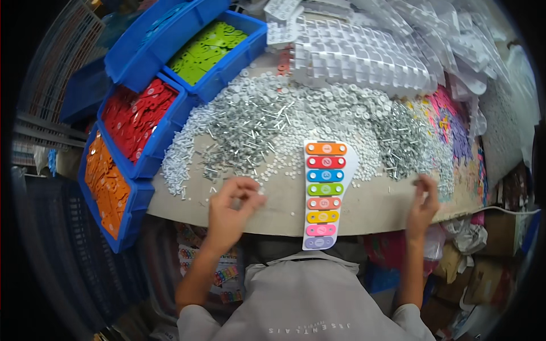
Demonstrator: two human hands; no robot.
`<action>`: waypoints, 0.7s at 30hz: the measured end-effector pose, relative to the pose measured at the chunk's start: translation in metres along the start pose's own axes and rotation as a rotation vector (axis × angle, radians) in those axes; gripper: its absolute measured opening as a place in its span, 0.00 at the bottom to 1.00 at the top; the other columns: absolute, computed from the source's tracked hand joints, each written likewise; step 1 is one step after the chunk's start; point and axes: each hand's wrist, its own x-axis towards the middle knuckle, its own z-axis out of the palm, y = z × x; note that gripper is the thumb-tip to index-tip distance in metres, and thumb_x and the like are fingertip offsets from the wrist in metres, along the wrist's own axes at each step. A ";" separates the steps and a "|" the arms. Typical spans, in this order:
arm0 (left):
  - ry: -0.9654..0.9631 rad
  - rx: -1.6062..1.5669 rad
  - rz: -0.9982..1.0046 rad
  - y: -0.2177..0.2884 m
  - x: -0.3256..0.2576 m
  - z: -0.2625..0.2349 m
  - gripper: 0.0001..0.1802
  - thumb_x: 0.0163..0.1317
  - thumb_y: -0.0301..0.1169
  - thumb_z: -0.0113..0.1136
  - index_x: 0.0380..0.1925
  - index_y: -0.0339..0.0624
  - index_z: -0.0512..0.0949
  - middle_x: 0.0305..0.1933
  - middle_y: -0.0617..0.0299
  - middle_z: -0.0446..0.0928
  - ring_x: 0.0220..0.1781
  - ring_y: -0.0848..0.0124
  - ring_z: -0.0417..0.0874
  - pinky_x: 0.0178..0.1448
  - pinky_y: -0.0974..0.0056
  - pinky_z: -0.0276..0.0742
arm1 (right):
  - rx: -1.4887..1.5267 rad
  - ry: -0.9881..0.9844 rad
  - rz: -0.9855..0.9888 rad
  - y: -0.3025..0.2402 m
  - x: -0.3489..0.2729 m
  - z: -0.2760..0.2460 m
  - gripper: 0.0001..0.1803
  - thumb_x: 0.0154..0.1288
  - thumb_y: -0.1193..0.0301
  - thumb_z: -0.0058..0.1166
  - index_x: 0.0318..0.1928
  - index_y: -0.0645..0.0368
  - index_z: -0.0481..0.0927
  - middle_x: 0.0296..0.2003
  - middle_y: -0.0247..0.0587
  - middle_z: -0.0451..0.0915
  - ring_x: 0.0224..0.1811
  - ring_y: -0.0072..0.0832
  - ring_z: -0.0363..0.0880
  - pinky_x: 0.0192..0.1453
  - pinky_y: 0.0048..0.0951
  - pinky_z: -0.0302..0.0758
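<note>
A toy xylophone [351, 163] with a white base and a row of coloured bars lies on the table in front of me, its narrow end over the near edge. White round caps sit on the upper bars' ends; the lowest bars show bare holes. To its left, my left hand [227, 209] is above the table, thumb and fingers pinched together, with small white bits by the fingertips. My right hand [422, 207] is raised at the right, fingers bent together near a heap of metal pins [401, 150]. What either pinch holds is too small to make out.
Blue bins hold red bars [139, 116], orange bars [104, 184] and green bars [210, 48] at the left. Heaped behind are metal pins [244, 131] and white washers [341, 105]. Clear plastic trays [361, 54] are stacked at the back. Pink and purple pieces [452, 128] lie right.
</note>
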 end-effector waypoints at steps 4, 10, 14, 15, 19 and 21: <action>-0.342 -0.566 -0.350 -0.013 -0.017 0.036 0.06 0.66 0.22 0.63 0.41 0.31 0.81 0.35 0.59 0.84 0.35 0.76 0.84 0.36 0.74 0.77 | 0.342 -0.307 -0.035 -0.067 -0.034 0.029 0.10 0.61 0.87 0.56 0.40 0.62 0.79 0.36 0.41 0.83 0.42 0.33 0.81 0.47 0.31 0.76; -0.496 -0.645 -0.478 -0.019 -0.021 0.058 0.09 0.66 0.21 0.63 0.45 0.28 0.82 0.36 0.54 0.86 0.34 0.76 0.85 0.32 0.75 0.76 | 0.292 -0.388 -0.278 -0.079 -0.049 0.052 0.14 0.52 0.87 0.64 0.37 0.61 0.77 0.37 0.42 0.82 0.43 0.42 0.79 0.46 0.38 0.76; -0.493 -0.652 -0.461 -0.026 -0.021 0.059 0.09 0.66 0.21 0.63 0.44 0.29 0.82 0.36 0.53 0.86 0.34 0.77 0.85 0.32 0.75 0.76 | 0.267 -0.409 -0.322 -0.077 -0.052 0.057 0.14 0.50 0.86 0.66 0.36 0.61 0.77 0.38 0.42 0.81 0.43 0.43 0.77 0.46 0.39 0.75; -0.497 -0.657 -0.472 -0.025 -0.021 0.059 0.08 0.66 0.21 0.64 0.43 0.29 0.82 0.36 0.53 0.86 0.34 0.76 0.85 0.32 0.75 0.76 | 0.268 -0.410 -0.322 -0.077 -0.053 0.057 0.14 0.50 0.86 0.66 0.36 0.61 0.77 0.38 0.42 0.81 0.43 0.43 0.77 0.46 0.39 0.75; -0.522 -0.593 -0.479 -0.025 -0.018 0.063 0.12 0.66 0.22 0.64 0.48 0.31 0.79 0.31 0.58 0.84 0.30 0.80 0.82 0.30 0.77 0.72 | 0.200 -0.435 -0.396 -0.076 -0.055 0.056 0.14 0.49 0.85 0.66 0.35 0.60 0.77 0.38 0.44 0.81 0.43 0.44 0.77 0.47 0.39 0.75; -0.496 -0.472 -0.364 -0.023 -0.018 0.066 0.19 0.66 0.24 0.65 0.54 0.31 0.74 0.29 0.61 0.82 0.28 0.82 0.79 0.29 0.77 0.69 | 0.176 -0.437 -0.425 -0.078 -0.054 0.055 0.14 0.49 0.85 0.66 0.35 0.59 0.77 0.38 0.44 0.81 0.44 0.45 0.77 0.47 0.39 0.74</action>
